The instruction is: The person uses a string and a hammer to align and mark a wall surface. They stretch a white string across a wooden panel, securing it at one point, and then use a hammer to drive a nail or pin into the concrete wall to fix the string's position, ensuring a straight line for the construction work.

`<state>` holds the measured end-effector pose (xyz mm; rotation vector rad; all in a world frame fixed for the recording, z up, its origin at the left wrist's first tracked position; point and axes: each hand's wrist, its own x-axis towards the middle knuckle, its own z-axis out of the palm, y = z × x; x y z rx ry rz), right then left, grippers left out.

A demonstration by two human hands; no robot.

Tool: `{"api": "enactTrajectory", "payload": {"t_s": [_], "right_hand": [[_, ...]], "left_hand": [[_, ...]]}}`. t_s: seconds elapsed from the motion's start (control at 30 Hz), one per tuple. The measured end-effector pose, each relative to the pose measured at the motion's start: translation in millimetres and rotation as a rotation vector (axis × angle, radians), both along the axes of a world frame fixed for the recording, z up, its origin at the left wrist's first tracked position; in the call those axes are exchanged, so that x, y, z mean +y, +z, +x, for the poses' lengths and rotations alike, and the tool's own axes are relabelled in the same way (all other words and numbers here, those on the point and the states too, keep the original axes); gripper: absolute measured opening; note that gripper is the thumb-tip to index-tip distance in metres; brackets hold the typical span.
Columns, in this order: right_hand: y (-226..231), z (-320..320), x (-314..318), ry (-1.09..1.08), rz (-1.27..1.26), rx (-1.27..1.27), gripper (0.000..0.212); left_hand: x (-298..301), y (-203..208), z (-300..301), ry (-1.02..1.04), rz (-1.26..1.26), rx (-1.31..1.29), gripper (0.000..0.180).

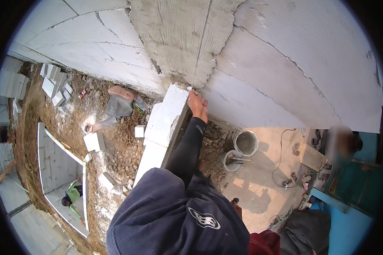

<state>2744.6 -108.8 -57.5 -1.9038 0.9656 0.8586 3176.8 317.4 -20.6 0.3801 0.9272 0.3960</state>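
Observation:
My left hand [198, 105], at the end of a black-sleeved arm, reaches up to the far end of a white block wall [159, 127]. Its fingers are curled closed against the wall's right edge, beside the foot of a rough grey concrete column [181, 38]. A thin dark line runs down the column to just above the fingertips, where a small pale bit shows. Whatever the fingers may pinch is too small to make out. My right hand does not show.
Right of the wall, a whitish bucket [245, 143] and a smaller bucket [232, 160] with tools stand below. Loose blocks [95, 141] and a grey sack [120, 105] lie on soil at left. A person in green [74, 193] bends inside a walled pit; another person [341, 144] is at right.

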Motion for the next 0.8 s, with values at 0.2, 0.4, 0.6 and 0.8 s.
{"api": "enactTrajectory", "payload": {"t_s": [0.2, 0.4, 0.6, 0.8], "right_hand": [[1, 13, 4, 0.202, -0.008, -0.013, 0.049], [11, 42, 20, 0.252, 0.015, -0.009, 0.059], [53, 85, 37, 0.242, 0.011, -0.006, 0.039], [26, 74, 12, 0.314, 0.046, -0.198, 0.036]], "left_hand": [[11, -11, 1, -0.007, -0.105, -0.050, 0.025], [11, -14, -2, -0.037, -0.165, -0.114, 0.025], [8, -24, -3, -0.055, -0.075, -0.149, 0.027], [7, -8, -10, -0.153, 0.028, -0.069, 0.027]]}}
